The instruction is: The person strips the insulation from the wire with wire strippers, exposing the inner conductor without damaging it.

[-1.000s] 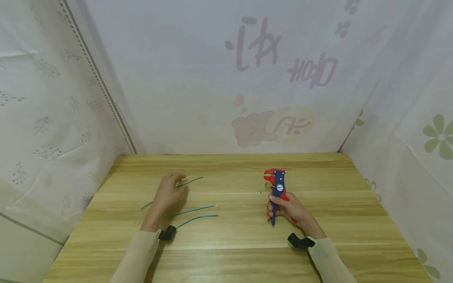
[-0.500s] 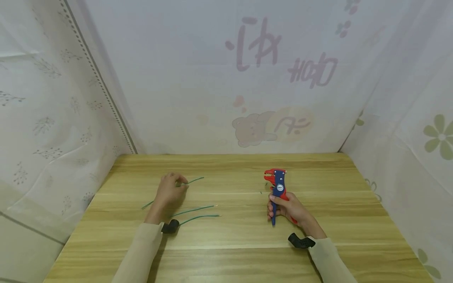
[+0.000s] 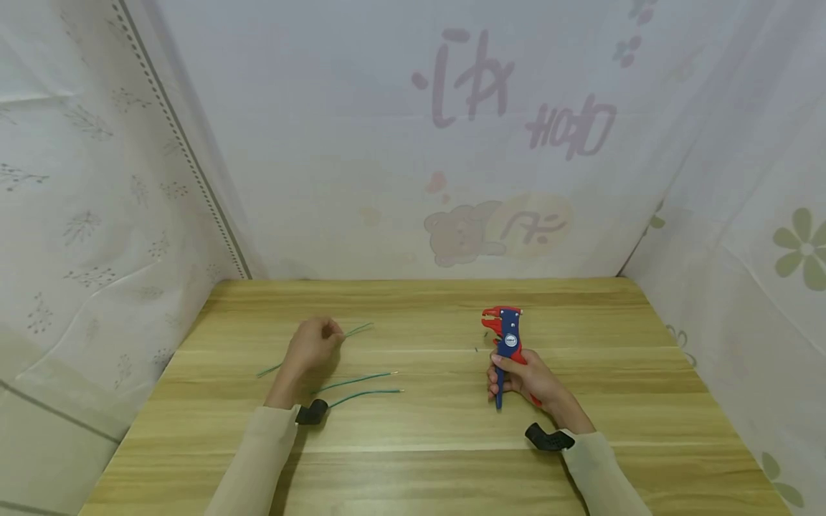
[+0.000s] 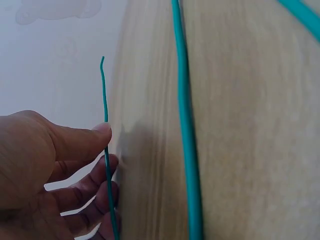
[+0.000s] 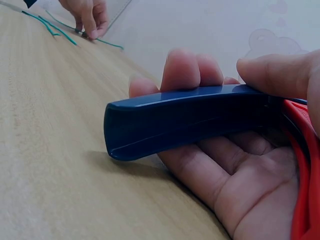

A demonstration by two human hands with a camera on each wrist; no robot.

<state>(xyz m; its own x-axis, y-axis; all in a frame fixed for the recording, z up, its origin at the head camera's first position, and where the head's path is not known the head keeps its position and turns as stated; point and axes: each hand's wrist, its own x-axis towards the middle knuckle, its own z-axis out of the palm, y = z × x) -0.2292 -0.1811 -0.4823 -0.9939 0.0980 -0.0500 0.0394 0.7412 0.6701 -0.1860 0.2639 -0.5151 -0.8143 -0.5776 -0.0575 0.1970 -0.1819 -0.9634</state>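
Note:
My left hand is at the left of the table, pinching a thin green wire between thumb and fingers. In the left wrist view the tip of this wire sticks up past the thumb. Two more green wires lie close by toward the front, their right ends showing bare metal. On the right side, my right hand grips a wire stripper with blue and red handles, its red jaws pointing left and apart. Its blue handle crosses the curled fingers in the right wrist view.
Tiny green scraps lie on the wooden table left of the stripper. Patterned cloth hangs behind and at both sides of the table. Black devices sit at both wrists.
The left fingers have closed from a loose spread onto the green wire, which now stands slightly apart from its shadow. The right hand and wire stripper have stayed in place.

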